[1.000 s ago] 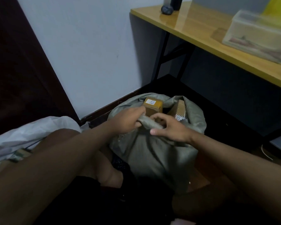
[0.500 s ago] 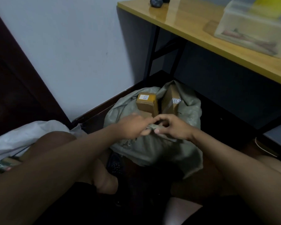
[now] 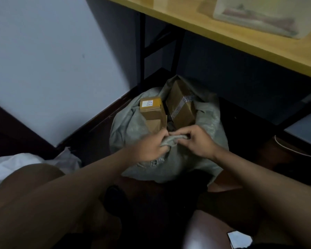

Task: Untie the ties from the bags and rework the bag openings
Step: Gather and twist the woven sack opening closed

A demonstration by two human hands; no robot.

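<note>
Bag [image 3: 169, 159]: on the floor, straight ahead. Rolled rim [image 3: 171, 140]: lying crosswise, gripped at either end by left hand [image 3: 149, 150] and right hand [image 3: 198, 141], equally near. Boxes [image 3: 181, 105] protrude beyond.

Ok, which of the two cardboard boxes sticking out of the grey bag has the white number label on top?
The left box, nearest the left hand. The right box shows only a strip of patterned tape.
</note>
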